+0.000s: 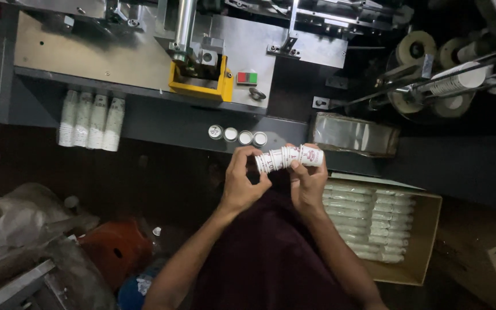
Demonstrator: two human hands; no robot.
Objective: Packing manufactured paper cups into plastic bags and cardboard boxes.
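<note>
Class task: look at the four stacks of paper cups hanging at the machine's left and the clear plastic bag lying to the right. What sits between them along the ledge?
In the head view, four small round white cups sit in a row on the grey ledge, between the hanging cup stacks and the clear plastic bag.

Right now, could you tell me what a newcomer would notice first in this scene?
At centre, the left hand and right hand hold a short stack of printed paper cups sideways. Lower right, an open cardboard box holds rows of wrapped cup stacks. Above, a yellow bracket stands out on the grey machine, with cup stacks at left.
</note>
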